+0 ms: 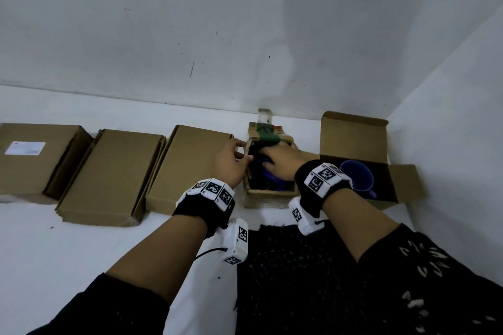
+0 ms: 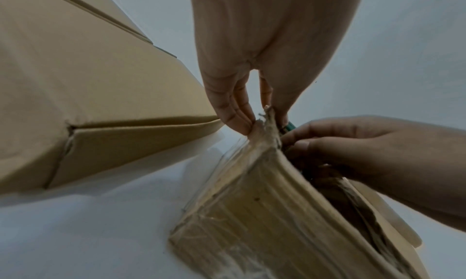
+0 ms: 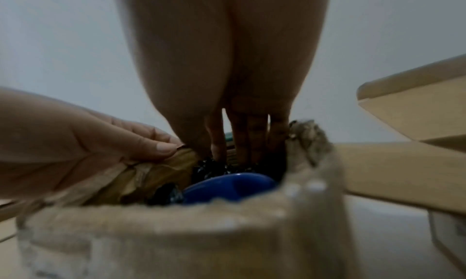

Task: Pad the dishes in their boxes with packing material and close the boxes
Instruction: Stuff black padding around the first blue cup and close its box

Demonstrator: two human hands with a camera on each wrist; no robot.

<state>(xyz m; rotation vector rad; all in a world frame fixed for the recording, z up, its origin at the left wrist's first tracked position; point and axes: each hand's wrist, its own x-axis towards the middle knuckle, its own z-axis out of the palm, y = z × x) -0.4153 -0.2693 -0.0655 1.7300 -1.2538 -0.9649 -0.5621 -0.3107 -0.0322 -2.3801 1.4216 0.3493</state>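
Cardboard edge of the small worn box (image 1: 268, 194) sits pinched in my left hand (image 1: 230, 164); my right hand (image 1: 281, 162) fingers, nearly straight, press black packing material (image 3: 210, 168) beside the blue dish (image 3: 229, 186) inside. Right of it, another box (image 1: 353, 144) stands open.

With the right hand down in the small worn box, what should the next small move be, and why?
Probably keep tucking the black packing material down beside the blue dish: the right hand fingers are already on it, and the left hand pinches the worn box wall open.

Both hands and a blue cup (image 1: 265, 175) fill the small box (image 1: 268, 193), crowded by 2 neighbouring boxes.
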